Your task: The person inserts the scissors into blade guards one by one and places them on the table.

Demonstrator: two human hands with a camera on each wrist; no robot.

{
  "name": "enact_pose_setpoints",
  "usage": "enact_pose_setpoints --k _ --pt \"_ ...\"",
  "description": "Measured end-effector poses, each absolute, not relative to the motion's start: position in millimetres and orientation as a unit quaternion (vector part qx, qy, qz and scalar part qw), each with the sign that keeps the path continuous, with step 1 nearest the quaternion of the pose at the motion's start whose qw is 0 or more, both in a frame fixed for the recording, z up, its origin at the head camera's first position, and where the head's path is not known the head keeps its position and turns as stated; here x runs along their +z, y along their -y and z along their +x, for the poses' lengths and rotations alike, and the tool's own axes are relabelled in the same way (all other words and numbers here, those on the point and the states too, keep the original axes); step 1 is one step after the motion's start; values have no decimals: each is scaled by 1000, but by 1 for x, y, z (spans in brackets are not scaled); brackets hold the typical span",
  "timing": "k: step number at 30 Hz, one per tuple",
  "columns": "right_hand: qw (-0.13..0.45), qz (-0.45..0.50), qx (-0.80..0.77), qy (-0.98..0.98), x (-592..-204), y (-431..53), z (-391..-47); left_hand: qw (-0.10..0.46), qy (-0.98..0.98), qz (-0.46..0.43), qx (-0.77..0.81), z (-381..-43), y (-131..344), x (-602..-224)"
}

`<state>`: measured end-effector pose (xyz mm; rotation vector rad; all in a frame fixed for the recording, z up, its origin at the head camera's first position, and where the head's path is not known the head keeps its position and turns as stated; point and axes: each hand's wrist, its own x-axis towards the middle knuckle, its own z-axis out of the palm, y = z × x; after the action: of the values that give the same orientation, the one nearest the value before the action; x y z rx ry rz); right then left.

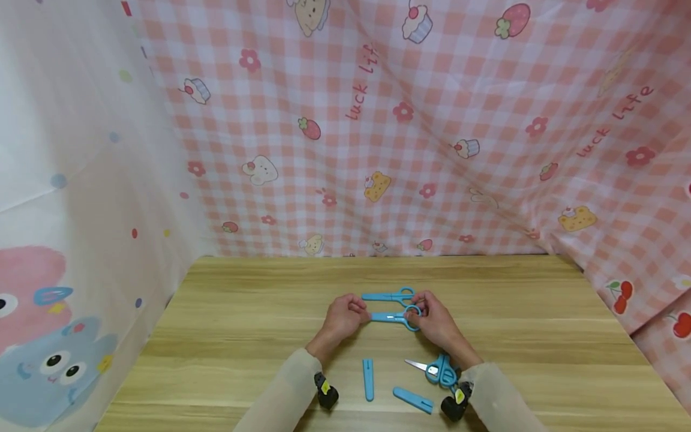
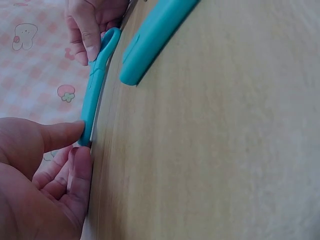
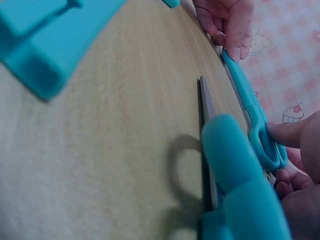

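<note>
Between the two hands lies a pair of blue scissors [image 1: 396, 317] with its blades inside a blue sheath [image 1: 380, 317]. My left hand [image 1: 345, 315] pinches the sheath's tip between thumb and fingers, seen closely in the left wrist view. On the other side, my right hand [image 1: 435, 320] grips the finger loops [image 3: 260, 142], thumb on top. Just behind lies a second pair of sheathed blue scissors [image 1: 384, 296], its loops close to the right hand's fingers. An unsheathed pair of scissors [image 1: 441, 371] rests near the right wrist, blades pointing left.
Two loose blue sheaths [image 1: 368, 379] lie on the wooden table [image 1: 243, 336] between the forearms, one upright in view and one slanted. A pink checked cloth [image 1: 345, 198] hangs behind the table's far edge, and a white printed cloth [image 1: 108, 198] hangs at the left.
</note>
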<state>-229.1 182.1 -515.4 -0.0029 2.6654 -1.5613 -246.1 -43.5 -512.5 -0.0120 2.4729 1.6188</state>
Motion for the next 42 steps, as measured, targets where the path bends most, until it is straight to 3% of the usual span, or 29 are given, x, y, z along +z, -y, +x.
enact_pose_setpoints --k 42 --pt "31 18 -491 -871 -514 -182 -230 87 -834 -11 545 -240 42 -512"
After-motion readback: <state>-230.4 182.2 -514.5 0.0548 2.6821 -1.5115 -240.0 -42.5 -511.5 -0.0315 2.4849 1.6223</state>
